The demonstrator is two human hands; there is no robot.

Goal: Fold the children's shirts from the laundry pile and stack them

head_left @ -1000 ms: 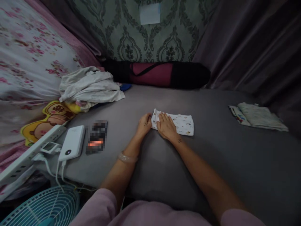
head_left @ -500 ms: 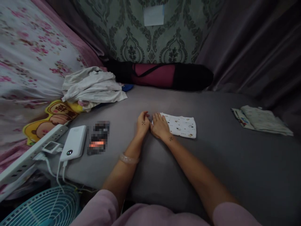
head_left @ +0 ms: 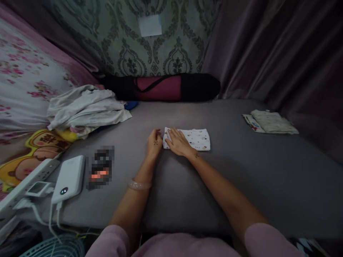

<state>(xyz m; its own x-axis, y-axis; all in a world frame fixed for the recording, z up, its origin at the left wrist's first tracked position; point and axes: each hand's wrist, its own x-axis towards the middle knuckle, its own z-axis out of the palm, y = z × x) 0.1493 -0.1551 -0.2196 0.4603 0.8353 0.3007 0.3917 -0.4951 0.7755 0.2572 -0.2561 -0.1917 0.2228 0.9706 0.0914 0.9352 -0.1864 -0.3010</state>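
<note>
A folded white cloth (head_left: 199, 138) with small printed figures lies flat on the grey bed sheet. My right hand (head_left: 177, 141) rests palm down on its left part, fingers stretched out and slightly spread. Just past the cloth's left edge, my left hand (head_left: 154, 142) stands on its side on the sheet, its fingers loosely bent and nothing visible in them. Whether its fingertips touch the cloth edge is hard to make out.
A crumpled pale garment (head_left: 88, 109) lies back left, near a yellow cartoon cushion (head_left: 34, 153). A white power bank (head_left: 69, 178) and a power strip (head_left: 29, 185) sit front left. Folded cloths (head_left: 272, 122) lie right. A long black-and-maroon bag (head_left: 160, 88) lines the back.
The view has turned to the right, so things appear further left. My right hand has shifted right along the cloth, uncovering its left end. My left hand stays beside that edge.
</note>
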